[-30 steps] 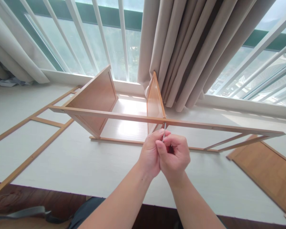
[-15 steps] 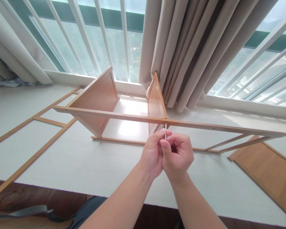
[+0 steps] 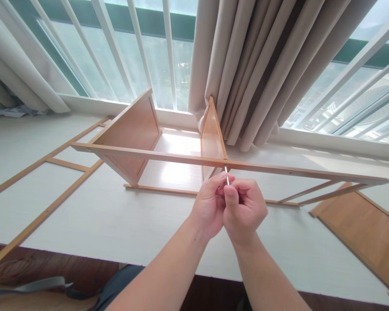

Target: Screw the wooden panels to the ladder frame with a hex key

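Observation:
A thin metal tool stands with its tip at a hole in the long wooden rail of a half-built wooden frame. My left hand and my right hand are pressed together just below the rail, both pinched round the tool's shaft. Behind the rail stand two upright wooden panels, one at the left and one in the middle, right above my hands.
The frame lies on a white floor mat by a barred window. Beige curtains hang behind. A ladder-like wooden frame lies at the left, a flat wooden panel at the right.
My hands have turned slightly about the tool and shifted a little to the right. The rail and panels stay where they were.

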{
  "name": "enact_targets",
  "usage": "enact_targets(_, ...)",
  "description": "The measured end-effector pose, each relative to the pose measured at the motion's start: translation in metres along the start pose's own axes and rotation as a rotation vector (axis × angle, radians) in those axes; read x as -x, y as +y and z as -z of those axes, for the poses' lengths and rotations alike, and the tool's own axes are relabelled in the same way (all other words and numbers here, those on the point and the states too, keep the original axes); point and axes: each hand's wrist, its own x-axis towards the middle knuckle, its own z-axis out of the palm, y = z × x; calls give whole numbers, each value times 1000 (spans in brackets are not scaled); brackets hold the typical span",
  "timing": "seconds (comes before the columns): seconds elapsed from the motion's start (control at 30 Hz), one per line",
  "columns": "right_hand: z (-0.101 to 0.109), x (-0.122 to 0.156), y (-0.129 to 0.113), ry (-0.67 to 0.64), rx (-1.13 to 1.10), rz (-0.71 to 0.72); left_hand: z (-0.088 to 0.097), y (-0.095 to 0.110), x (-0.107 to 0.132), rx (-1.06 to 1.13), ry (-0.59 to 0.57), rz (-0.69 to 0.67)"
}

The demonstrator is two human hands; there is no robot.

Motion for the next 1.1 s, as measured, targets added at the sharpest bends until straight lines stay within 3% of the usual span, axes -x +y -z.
enact_targets(0.4,0,-4,-8,-2,92,18,-1,1,-1,12,25,8)
enact_targets(0.83,-1,-6,-12,-7,72,-9,-2,2,-1,-15,-38,3)
enact_targets(1.1,-1,-5,-12,-12,45,-7,-1,2,-1,-29,-8,-10)
